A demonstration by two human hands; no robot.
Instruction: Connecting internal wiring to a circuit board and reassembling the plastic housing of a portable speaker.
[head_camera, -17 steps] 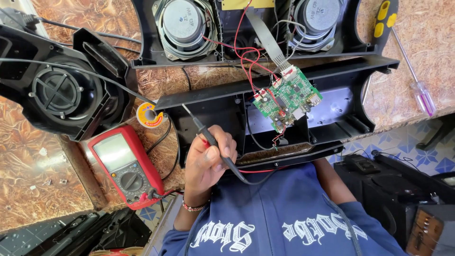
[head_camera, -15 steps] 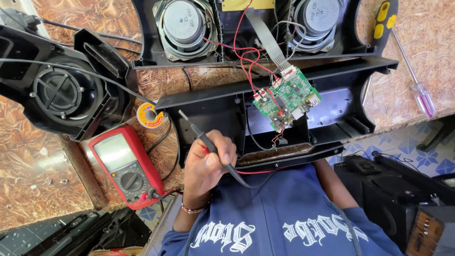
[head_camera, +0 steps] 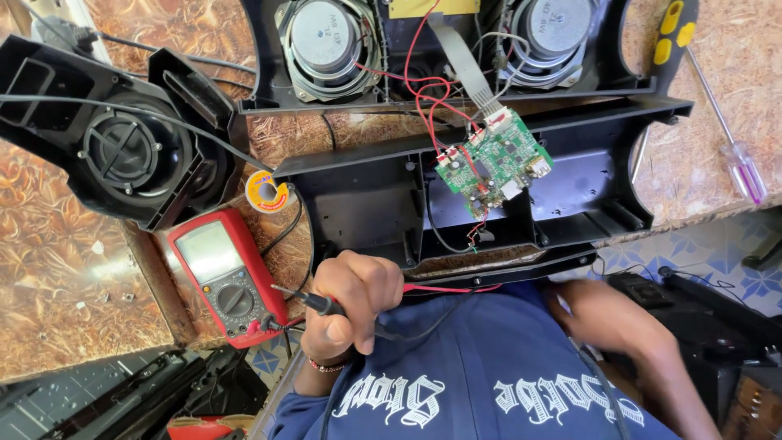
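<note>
Your left hand (head_camera: 352, 305) is curled tight around a black meter probe (head_camera: 314, 301), its tip pointing left toward the red multimeter (head_camera: 226, 273) just beside it; the green circuit board (head_camera: 493, 161) sits well apart, up on the black speaker housing (head_camera: 375, 204); your right hand is out of sight below the frame, only its forearm showing, so its grip can't be told.

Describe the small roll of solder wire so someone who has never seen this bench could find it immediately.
Start at the big black speaker housing lying open across the middle of the bench. Follow its left edge to the red multimeter; just above the meter's top corner lies the solder roll. It is the only small round yellow-and-white spool, sitting between the meter and the housing.
</note>
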